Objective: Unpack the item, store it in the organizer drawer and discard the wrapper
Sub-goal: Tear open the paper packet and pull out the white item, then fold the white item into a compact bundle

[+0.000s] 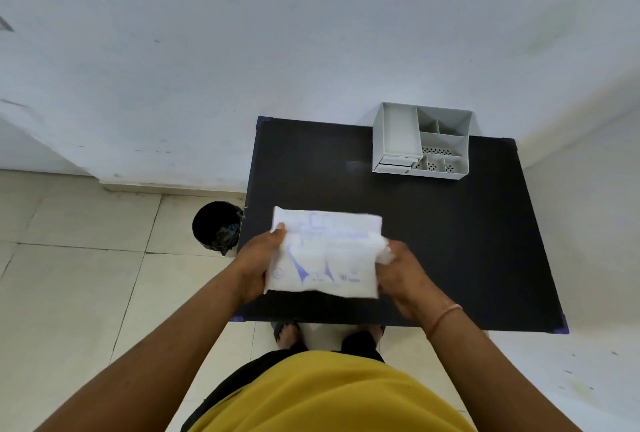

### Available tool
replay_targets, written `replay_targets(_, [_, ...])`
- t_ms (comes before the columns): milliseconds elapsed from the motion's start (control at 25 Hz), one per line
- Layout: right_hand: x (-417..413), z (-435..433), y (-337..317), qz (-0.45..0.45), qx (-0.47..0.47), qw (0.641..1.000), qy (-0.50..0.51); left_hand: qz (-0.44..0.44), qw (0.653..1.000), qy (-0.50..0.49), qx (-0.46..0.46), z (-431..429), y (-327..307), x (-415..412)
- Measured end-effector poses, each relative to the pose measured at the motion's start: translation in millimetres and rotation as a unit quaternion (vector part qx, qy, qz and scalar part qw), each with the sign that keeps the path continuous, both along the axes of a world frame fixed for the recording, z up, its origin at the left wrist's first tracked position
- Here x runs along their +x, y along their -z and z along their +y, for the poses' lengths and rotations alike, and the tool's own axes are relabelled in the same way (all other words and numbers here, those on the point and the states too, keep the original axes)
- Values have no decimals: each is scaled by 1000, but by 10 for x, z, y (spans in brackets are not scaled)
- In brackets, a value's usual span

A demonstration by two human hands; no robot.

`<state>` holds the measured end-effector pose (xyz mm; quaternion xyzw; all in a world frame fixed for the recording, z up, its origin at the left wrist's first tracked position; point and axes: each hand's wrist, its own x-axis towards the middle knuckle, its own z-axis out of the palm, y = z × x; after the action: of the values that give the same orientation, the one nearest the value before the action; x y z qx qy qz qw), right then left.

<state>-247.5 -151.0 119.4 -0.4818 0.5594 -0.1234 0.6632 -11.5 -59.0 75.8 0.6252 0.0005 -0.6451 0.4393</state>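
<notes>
Left hand (258,258) and right hand (401,276) both clamped on a white plastic-wrapped packet with blue print (323,255), 1 at each side, lower centre of frame above the black rectangular worktop (450,241). Grey compartmented plastic organizer (424,142) at worktop's upper right. Black round bin (216,227) on floor, left.

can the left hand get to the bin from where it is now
Probably yes, once it lets go. The left hand now grips the white packet, but the black bin stands open on the floor just left of the table, with nothing between.
</notes>
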Motion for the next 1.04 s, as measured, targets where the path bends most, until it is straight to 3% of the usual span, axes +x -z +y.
replay_targets(120, [-235,-118,-21,45,-80,993,73,-105,992,-39,61,0,329,215])
replay_targets(320, [-671,-293,-149,7,-68,984,162,-163,979,32,120,7,1021,401])
replay_targets(360, [-708,-312,-213,-12,-64,982,178,-215,965,77,126,-4,1189,407])
replay_targets(440, [-766,-363,-317,-72,-53,976,200,-377,900,180,127,-85,1104,282])
replay_targets(480, [-792,-388,-356,-114,-33,970,213,-442,866,210,102,-145,905,184])
replay_targets(520, [-797,-404,-390,-159,-5,961,229,-464,857,215,62,-208,702,78])
replay_targets(560, [-784,-409,-401,-207,31,946,247,-422,883,207,10,-282,494,-28])
replay_targets(640, [-705,-360,-362,-267,99,919,272,-124,977,168,-50,-470,16,-292])
replay_targets(680, [-646,-306,-307,-263,118,919,269,18,986,152,-67,-542,-189,-427])
replay_targets(720, [-595,-251,-234,-242,127,927,257,102,980,149,-83,-617,-337,-540])
replay_targets(800, [-538,-172,-109,-194,124,944,238,127,969,176,-121,-773,-549,-730])
replay_targets(960, [-692,-239,-128,-184,111,953,212,18,961,252,-113,-947,-671,-854])
replay_targets(1040, [-842,-349,-197,-181,102,961,182,23,963,245,-110,-994,-661,-881])
